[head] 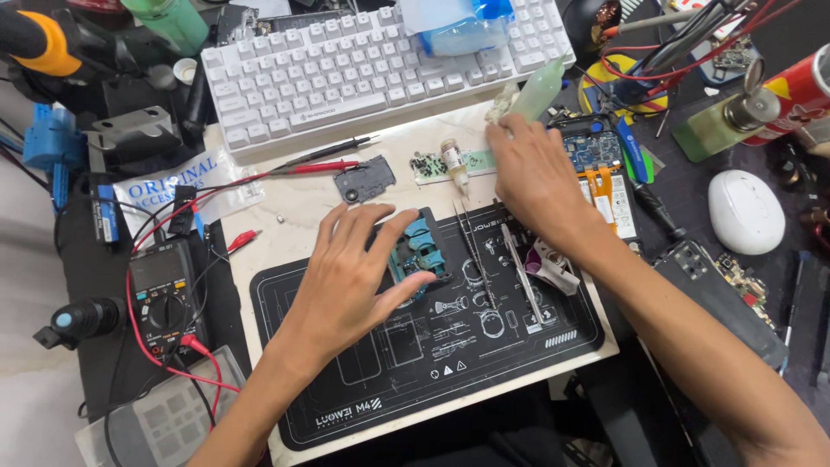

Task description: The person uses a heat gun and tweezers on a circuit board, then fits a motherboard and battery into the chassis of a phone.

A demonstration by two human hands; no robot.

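Observation:
My left hand (350,272) rests on the black work mat (519,333), fingers spread around an opened phone frame with teal parts (418,251), steadying it. Farther back, my right hand (532,177) reaches to the mat's far edge, its fingers closed on a pale green translucent squeeze bottle (538,88) that tilts up toward the keyboard. A small glass vial (453,161) lies on a green circuit strip just left of that hand. Tweezers (471,251) lie on the mat between my hands.
A white keyboard (346,69) lies at the back. A multimeter (162,290) with red leads sits left, a white mouse (745,212) right. A blue circuit board (590,149), a dark phone body (718,298), a red can (800,91) and tangled wires crowd the right side.

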